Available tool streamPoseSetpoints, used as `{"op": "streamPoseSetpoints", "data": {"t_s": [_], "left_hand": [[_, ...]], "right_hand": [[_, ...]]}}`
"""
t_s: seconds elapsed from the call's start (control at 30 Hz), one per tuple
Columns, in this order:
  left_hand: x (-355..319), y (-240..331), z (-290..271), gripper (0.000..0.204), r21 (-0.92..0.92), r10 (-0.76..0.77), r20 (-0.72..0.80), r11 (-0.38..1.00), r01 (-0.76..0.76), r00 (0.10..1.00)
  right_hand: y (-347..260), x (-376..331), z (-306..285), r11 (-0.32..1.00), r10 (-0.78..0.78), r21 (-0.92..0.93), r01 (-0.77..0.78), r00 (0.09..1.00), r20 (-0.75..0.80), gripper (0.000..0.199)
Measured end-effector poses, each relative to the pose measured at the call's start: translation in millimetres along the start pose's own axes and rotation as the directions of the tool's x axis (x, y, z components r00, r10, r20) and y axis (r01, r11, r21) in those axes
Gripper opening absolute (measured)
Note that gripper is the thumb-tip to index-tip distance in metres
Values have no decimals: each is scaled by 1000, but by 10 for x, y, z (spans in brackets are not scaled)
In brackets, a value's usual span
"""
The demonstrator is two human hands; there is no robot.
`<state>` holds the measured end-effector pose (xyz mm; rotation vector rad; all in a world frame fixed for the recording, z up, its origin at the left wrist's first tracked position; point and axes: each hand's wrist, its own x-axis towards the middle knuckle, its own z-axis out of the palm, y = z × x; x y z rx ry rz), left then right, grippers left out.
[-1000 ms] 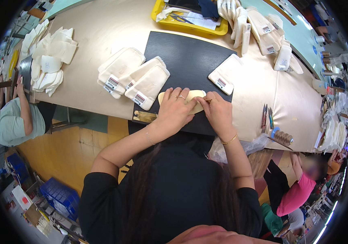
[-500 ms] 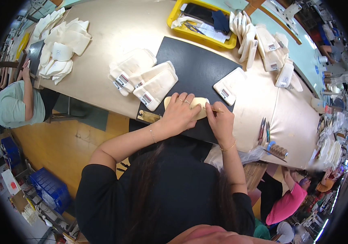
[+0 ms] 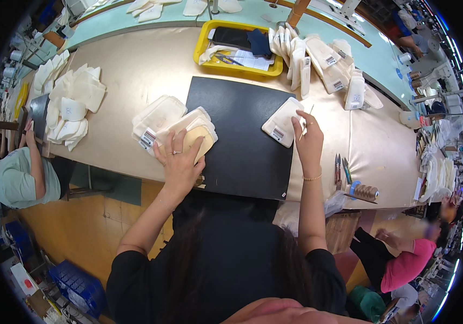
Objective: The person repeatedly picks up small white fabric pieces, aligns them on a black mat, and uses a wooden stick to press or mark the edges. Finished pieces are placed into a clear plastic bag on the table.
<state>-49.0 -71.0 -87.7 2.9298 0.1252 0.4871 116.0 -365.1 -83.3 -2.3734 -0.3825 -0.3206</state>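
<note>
A pale yellow rounded piece [image 3: 205, 141] lies on a pile of cream padded pieces [image 3: 161, 110] with small printed labels. My left hand [image 3: 180, 162] rests over it with fingers spread, its thumb across the yellow piece and other fingertips against the cream pile. Between the fingers of my right hand [image 3: 309, 137] is a thin light-coloured stick [image 3: 312, 108], its kind too small to make out. That hand is at the right edge of a single cream padded piece [image 3: 279, 123], which lies partly on a black mat [image 3: 237, 140].
A yellow tray [image 3: 201, 54] with scissors and papers stands at the back. Cream piles lie left [image 3: 82, 89] and right [image 3: 326, 59]. Snips [image 3: 346, 170] and a brown thread spool [image 3: 365, 191] sit near the front right. Co-workers sit on both sides.
My left hand has moved left with the yellow piece, from the mat to the cream pile. My right hand has moved away to the right, beside the single padded piece, still holding the stick.
</note>
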Motion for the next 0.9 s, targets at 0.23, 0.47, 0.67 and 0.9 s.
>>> {"op": "streamPoseSetpoints", "data": {"t_s": [0.23, 0.47, 0.67, 0.9], "left_hand": [[123, -563, 106, 58, 48, 149, -15, 988, -148, 989], [395, -933, -35, 57, 41, 248, 75, 967, -252, 966], [334, -416, -170, 57, -161, 204, 5, 966, -200, 979], [294, 334, 171, 53, -504, 436, 169, 809, -303, 884]], "right_hand": [[288, 362, 195, 993, 81, -93, -67, 985, 150, 69], [181, 251, 159, 976, 155, -161, -144, 986, 59, 59], [-23, -126, 129, 934, 305, 154, -323, 943, 134, 34], [-414, -545, 325, 968, 173, 161, -195, 975, 140, 23]]}}
